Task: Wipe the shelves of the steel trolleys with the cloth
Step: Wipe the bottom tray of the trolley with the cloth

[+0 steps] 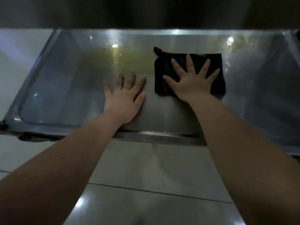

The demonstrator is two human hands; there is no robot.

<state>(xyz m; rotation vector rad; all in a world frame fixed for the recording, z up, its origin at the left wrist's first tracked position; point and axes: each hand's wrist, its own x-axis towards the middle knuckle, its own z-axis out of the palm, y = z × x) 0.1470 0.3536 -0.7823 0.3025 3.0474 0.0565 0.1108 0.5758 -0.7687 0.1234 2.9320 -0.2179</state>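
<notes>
Now the right hand (193,83) presses the cloth (190,73) flat with spread fingers, mid-shelf (81,78); beside the cloth, the left hand (125,96) rests flat and empty on the steel. With only flat pressure, the cloth could bunch or slip free, leaving streaks.

The right hand (193,85) covers the middle of the black cloth (162,65), the steel shelf (73,78) runs off the frame at 3 o'clock, and a dark overhang (146,13) at 12 o'clock hides its back edge.
</notes>
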